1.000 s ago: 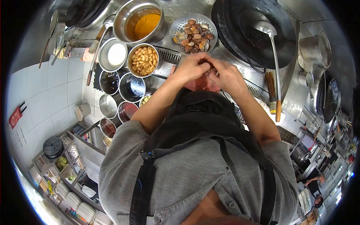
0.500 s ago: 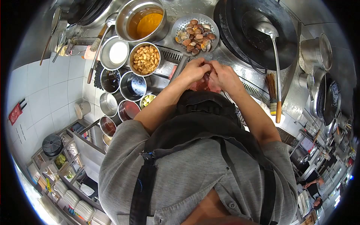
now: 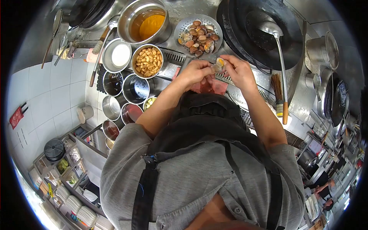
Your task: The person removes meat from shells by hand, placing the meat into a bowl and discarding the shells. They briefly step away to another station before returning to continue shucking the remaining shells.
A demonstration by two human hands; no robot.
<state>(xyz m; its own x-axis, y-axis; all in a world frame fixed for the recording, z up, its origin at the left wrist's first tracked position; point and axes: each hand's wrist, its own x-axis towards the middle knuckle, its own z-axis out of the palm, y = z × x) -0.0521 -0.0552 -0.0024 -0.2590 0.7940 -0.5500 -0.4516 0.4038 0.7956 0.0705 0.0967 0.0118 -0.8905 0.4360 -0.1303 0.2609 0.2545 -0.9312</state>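
Observation:
Both of my hands meet above the counter edge, just below a perforated steel strainer (image 3: 179, 31) of clams (image 3: 198, 34). My right hand (image 3: 240, 71) pinches an opened clam (image 3: 220, 63), with pale shell and yellow-orange flesh showing. At the clam's lower left side, my left hand (image 3: 196, 73) has its thumb and fingers closed on it; the exact grip is partly hidden. Beneath the hands lies something reddish-pink (image 3: 214, 87), mostly covered by my hands and apron.
Left of the strainer stand a pot of amber liquid (image 3: 165, 30), a bowl of peanuts (image 3: 147, 61) and several steel containers. A black wok (image 3: 283, 51) with a ladle (image 3: 281, 61) stands right, near a bamboo brush (image 3: 276, 90). Another person (image 3: 325, 191) is far off, lower right.
My hands have moved slightly apart, the right one going up and right. The opened clam has come into sight between them.

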